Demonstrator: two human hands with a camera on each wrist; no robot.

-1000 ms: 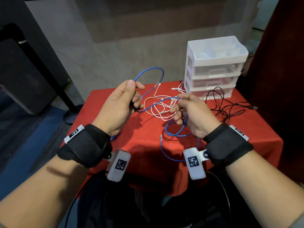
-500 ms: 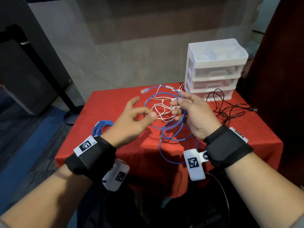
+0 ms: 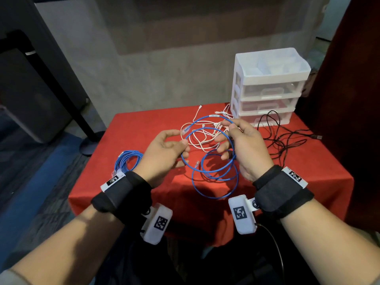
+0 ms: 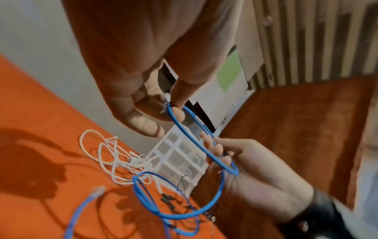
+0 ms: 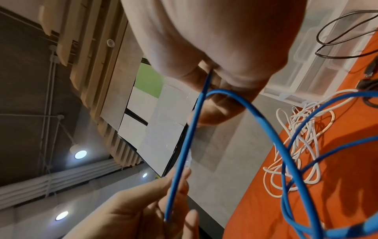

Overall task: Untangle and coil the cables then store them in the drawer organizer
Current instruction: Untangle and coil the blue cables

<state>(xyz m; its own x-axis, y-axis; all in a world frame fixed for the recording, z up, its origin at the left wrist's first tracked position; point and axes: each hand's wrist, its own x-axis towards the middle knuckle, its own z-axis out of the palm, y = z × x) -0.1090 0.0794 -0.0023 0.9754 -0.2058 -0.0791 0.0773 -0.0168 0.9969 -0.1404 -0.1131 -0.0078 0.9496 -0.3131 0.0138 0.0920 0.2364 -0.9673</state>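
Cables, sorted left to right. Coiled blue cable [image 3: 128, 161]: lies at 9 o'clock on the red tabletop [image 3: 144, 124]. Left hand [image 3: 164, 155]: pinches the loose blue cable [image 3: 216, 171] between thumb and fingertip. Right hand [image 3: 244, 149]: fingers curled round the same cable's loops, raised above the tabletop. White cable [image 3: 201, 138]: tangled at centre. Black cable [image 3: 287, 140]: at 3 o'clock. Drawer organizer [image 3: 269, 87]: at 1 o'clock.
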